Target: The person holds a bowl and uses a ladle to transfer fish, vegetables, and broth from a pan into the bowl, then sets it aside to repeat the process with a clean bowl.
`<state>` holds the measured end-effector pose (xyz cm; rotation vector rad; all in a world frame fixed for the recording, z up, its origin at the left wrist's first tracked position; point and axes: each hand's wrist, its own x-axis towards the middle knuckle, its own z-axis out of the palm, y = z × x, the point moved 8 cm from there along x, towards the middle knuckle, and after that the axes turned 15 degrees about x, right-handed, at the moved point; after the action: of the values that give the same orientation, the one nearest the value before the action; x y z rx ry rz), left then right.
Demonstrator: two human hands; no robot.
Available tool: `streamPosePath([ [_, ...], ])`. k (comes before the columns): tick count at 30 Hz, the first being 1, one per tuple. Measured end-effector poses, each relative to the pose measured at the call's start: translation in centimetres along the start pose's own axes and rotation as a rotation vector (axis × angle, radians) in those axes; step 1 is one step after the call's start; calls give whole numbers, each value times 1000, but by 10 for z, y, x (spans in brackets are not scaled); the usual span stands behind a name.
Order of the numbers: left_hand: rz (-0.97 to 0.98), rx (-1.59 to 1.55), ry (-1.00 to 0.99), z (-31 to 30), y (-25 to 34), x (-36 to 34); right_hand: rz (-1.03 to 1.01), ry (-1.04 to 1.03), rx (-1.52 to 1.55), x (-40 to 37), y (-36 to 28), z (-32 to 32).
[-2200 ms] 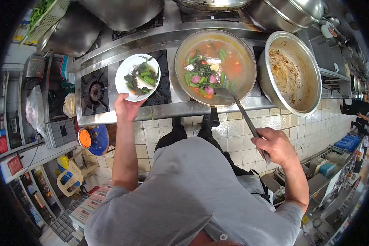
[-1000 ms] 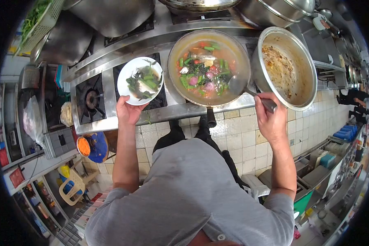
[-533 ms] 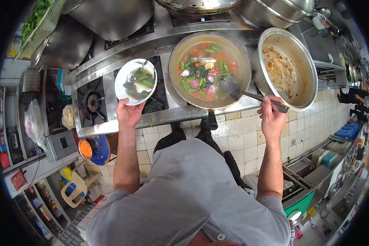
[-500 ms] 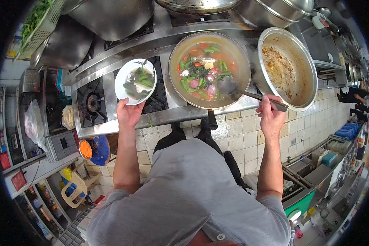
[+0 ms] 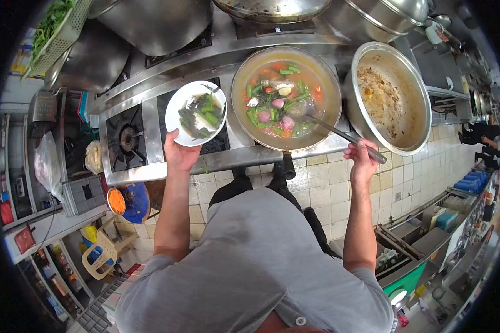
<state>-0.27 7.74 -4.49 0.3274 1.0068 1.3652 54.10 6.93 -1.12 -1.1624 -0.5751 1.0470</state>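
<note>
A commercial-looking kitchen, with stove burners [image 5: 129,139], large metal pots [image 5: 155,25] and tiled floor [image 5: 322,191].

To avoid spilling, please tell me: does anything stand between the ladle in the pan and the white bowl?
Yes: vegetables in the soup, then the pan's raised rim, stand between the ladle and the white bowl in the left hand. Above the rim, nothing visible blocks the way.

No text, label, brand, number or sign can be read anywhere in the head view, where the printing on the stacked boxes [image 5: 116,302] at the lower left is too small and blurred to make out.
</note>
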Motion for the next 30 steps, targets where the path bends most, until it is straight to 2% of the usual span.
streamPosePath([
  [7, -16, -14, -87, 17, -13, 8, 15, 59, 181, -7, 4, -22],
  [12, -46, 40, -66, 22, -32, 21, -44, 40, 203, -6, -26, -16],
  [14, -49, 39, -122, 35, -40, 27, -63, 27, 210, -5, -45, -12],
  [17, -62, 54, -231, 60, -54, 35, -155, -48, 168, -8, -90, 6],
  [20, -125, 99, -230, 62, -82, 55, -217, -128, 130, -12, -133, 24],
  [23, -128, 105, -239, 93, -92, 59, -236, -251, 110, -16, -167, 48],
  [28, -150, 81, -270, 124, -106, 69, -204, -397, -23, -32, -171, 92],
  [30, -162, 73, -272, 128, -108, 68, -312, -531, -238, -56, -168, 120],
])
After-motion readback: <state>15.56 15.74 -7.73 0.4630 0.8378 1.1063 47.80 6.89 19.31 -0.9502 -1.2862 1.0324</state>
